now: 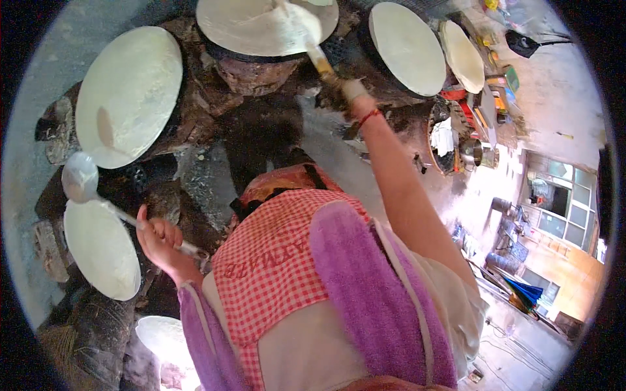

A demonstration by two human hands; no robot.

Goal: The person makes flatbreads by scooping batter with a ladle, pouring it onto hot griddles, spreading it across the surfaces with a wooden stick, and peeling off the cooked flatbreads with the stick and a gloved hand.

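Observation:
My left hand (162, 240) grips the handle of a metal ladle (79, 178). The ladle's bowl hangs between two round griddles covered with pale batter, an upper batter sheet (129, 97) and a lower one (101, 249). Up at the top, my right hand (359, 97) is closed around the handle of a flat spreading tool (320, 61), blurred by motion. Its broad end lies over the batter (244, 27) on the middle griddle, where streaks and a raised swirl show. The far rim of that griddle is cut off by the picture's edge.
Right of the middle griddle sits another coated griddle (408, 49), with a stack of thin pale flatbreads (462, 56) beyond it. Sooty brick stoves (259, 76) carry the griddles. A drum-like container (442, 139) holds white paper. Another pale round (161, 335) is at lower left.

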